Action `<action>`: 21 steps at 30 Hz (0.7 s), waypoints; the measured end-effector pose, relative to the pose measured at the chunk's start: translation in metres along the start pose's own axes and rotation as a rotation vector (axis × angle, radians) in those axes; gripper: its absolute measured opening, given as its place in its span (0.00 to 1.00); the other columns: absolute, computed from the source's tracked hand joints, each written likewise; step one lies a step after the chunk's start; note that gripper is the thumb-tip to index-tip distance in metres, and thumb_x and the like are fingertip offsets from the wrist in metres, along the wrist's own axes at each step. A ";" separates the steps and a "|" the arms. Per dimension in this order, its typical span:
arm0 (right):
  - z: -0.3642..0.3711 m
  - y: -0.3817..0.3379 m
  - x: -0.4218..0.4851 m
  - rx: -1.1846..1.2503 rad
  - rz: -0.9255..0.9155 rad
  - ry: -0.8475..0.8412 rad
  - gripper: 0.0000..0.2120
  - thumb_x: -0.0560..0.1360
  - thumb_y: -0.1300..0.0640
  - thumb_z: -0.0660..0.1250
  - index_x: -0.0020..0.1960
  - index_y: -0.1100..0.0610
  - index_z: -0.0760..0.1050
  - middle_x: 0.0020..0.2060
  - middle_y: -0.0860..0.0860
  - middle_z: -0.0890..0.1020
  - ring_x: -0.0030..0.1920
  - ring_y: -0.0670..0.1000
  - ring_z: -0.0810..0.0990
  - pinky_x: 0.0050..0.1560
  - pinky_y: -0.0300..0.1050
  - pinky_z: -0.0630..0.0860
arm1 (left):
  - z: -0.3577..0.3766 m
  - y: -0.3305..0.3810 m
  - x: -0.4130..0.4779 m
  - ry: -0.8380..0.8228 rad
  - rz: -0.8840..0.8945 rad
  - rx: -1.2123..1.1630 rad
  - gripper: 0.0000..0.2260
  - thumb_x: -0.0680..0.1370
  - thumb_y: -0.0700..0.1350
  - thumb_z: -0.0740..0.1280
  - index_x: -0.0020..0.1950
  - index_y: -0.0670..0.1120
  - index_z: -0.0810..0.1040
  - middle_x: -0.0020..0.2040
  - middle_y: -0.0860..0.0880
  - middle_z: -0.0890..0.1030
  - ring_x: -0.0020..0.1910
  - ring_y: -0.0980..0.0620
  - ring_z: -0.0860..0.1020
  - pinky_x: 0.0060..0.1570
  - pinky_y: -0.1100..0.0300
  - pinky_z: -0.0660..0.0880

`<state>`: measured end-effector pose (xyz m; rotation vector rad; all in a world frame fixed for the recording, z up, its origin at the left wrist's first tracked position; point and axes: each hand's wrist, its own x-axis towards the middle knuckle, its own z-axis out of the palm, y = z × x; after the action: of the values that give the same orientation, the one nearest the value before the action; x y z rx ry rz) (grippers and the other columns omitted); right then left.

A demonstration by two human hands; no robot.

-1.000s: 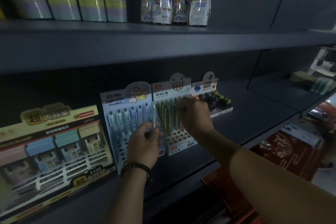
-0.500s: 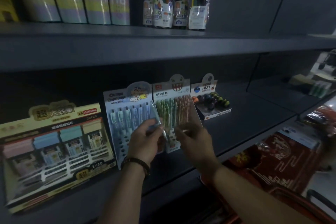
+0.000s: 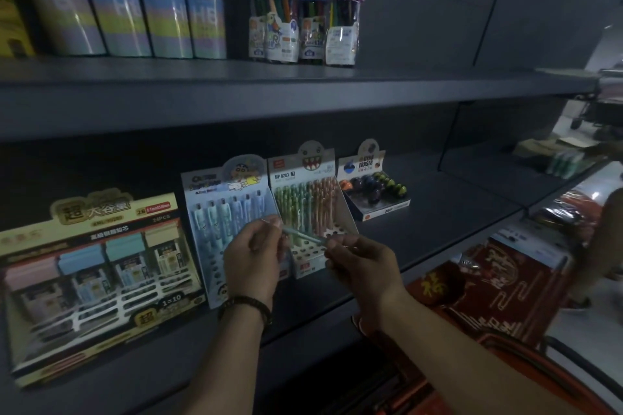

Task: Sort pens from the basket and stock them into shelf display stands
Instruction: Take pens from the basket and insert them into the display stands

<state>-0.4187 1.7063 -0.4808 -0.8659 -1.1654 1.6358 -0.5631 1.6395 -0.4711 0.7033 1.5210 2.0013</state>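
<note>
Dim shop aisle, dark grey shelving (image 3: 303,101) in two tiers. Upper tier: pastel pencil tubs (image 3: 128,10) and four capped tubes of coloured pencils (image 3: 303,17). Lower tier, left to right: a wide yellow lead-refill box (image 3: 94,266), a blue pen stand (image 3: 229,216), a green-and-orange pen stand (image 3: 308,202), a small eraser tray (image 3: 374,189)

Both hands raised in front of the two pen stands, sharing one pale pen (image 3: 303,235). Left hand (image 3: 251,256) pinches its upper end between thumb and fingertips; right hand (image 3: 362,263) pinches the lower end, other fingers curled. Pen lies slanted, high at left, low at right, clear of both stands. Likely held at both ends to turn it and read the print, so as to pick the matching stand

Blue stand: back row filled, front holes open. Green-and-orange stand: full at rear, a few front holes bare. Pale colour suggests the blue stand, a guess only

Red basket rim (image 3: 526,357) at lower right, below the shelf edge; contents not readable. Dark beaded bracelet (image 3: 246,307) on left wrist

Risk: tilting the light cardboard stand when pressing the pen in
</note>
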 end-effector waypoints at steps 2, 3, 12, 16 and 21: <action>-0.002 -0.008 0.002 0.019 0.002 0.016 0.02 0.78 0.67 0.72 0.47 0.64 0.80 0.34 0.54 0.80 0.33 0.48 0.80 0.36 0.39 0.79 | 0.001 0.001 -0.003 -0.008 -0.041 -0.049 0.06 0.81 0.42 0.68 0.53 0.42 0.84 0.38 0.47 0.84 0.37 0.51 0.80 0.40 0.56 0.79; -0.003 -0.012 0.003 0.017 0.003 0.035 0.02 0.79 0.67 0.71 0.48 0.64 0.80 0.34 0.54 0.79 0.32 0.48 0.79 0.34 0.40 0.78 | 0.001 0.002 -0.004 -0.021 -0.041 -0.037 0.05 0.81 0.41 0.68 0.53 0.43 0.83 0.38 0.47 0.85 0.38 0.51 0.81 0.41 0.55 0.80; 0.011 -0.039 0.032 0.047 -0.030 0.176 0.06 0.76 0.74 0.69 0.51 0.69 0.79 0.37 0.62 0.82 0.34 0.54 0.79 0.37 0.44 0.81 | 0.001 -0.004 -0.004 -0.072 0.125 0.393 0.04 0.78 0.47 0.73 0.49 0.56 0.82 0.45 0.57 0.85 0.45 0.61 0.83 0.48 0.54 0.82; 0.013 -0.039 0.047 -0.129 -0.144 0.211 0.09 0.77 0.70 0.72 0.52 0.58 0.83 0.45 0.61 0.86 0.39 0.56 0.85 0.38 0.44 0.82 | -0.001 -0.008 -0.002 -0.138 0.110 0.538 0.07 0.78 0.47 0.72 0.55 0.53 0.80 0.47 0.59 0.82 0.47 0.62 0.81 0.45 0.62 0.79; 0.010 -0.041 0.066 -0.638 -0.466 0.307 0.08 0.77 0.63 0.71 0.54 0.58 0.87 0.37 0.49 0.87 0.35 0.41 0.84 0.38 0.38 0.81 | 0.006 -0.016 -0.011 -0.232 0.123 0.773 0.16 0.79 0.49 0.71 0.65 0.51 0.75 0.59 0.54 0.77 0.54 0.55 0.78 0.50 0.63 0.73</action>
<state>-0.4380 1.7711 -0.4409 -1.0852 -1.5465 0.7226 -0.5491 1.6397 -0.4857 1.2959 2.1367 1.2957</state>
